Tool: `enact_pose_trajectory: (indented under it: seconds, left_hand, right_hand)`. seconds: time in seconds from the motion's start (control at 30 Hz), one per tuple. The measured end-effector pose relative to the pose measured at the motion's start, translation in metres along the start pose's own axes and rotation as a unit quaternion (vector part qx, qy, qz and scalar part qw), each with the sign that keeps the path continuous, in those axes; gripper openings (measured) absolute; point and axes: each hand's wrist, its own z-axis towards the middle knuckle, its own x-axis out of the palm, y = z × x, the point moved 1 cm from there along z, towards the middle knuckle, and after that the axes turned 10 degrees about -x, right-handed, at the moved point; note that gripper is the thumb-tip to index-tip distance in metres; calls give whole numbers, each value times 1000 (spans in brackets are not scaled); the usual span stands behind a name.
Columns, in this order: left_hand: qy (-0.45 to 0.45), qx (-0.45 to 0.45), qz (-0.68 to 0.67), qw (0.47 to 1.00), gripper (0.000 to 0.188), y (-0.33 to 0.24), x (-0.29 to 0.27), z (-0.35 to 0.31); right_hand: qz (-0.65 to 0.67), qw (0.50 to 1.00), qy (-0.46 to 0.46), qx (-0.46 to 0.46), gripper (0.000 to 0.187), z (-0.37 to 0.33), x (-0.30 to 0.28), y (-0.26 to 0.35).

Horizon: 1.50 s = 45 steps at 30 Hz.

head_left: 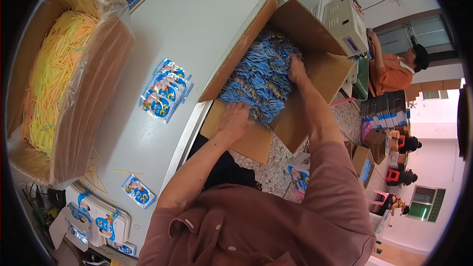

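Note:
An open cardboard box (241, 44) stands at the table's edge in front of me, filled with rows of small blue packets (261, 74) packed on edge. My left hand (236, 119) rests at the near side of the box, its fingers laid against the packets by a lowered flap. At the right side, my right hand (296, 70) touches the packets' edge with its fingers stretched along them, partly hidden. Both hands look open, with no single packet gripped.
Left on the table is a plastic-lined box (88, 88) of thin yellow and orange sticks. Clear-and-blue printed packets (165, 90) and a smaller packet (139, 190) lie beside it. Stacked printed cards (101, 219) sit lower left. A beige machine (345, 24) and a person in orange (391, 71) are at right.

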Motion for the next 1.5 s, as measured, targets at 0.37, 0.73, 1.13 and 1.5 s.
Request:
enact_pose_trajectory:
  seconds: [0.37, 0.73, 1.13, 1.5]
  left_hand:
    - [-34, 26, -86, 995, 48, -8, -13, -24]
    - [-358, -372, -175, 839, 38, 115, -162, -159]
    - [-377, -367, -133, 840, 36, 113, -149, -109]
    - [-410, -321, -198, 831, 44, 106, -138, -120]
  right_hand:
    - [-173, 959, 187, -128, 41, 7, -11, 1]
    - [273, 877, 246, -308, 65, -50, -196, 321]
    - [-5, 919, 242, -311, 105, -25, -16, 419]
    - [217, 852, 396, -265, 64, -44, -13, 429]
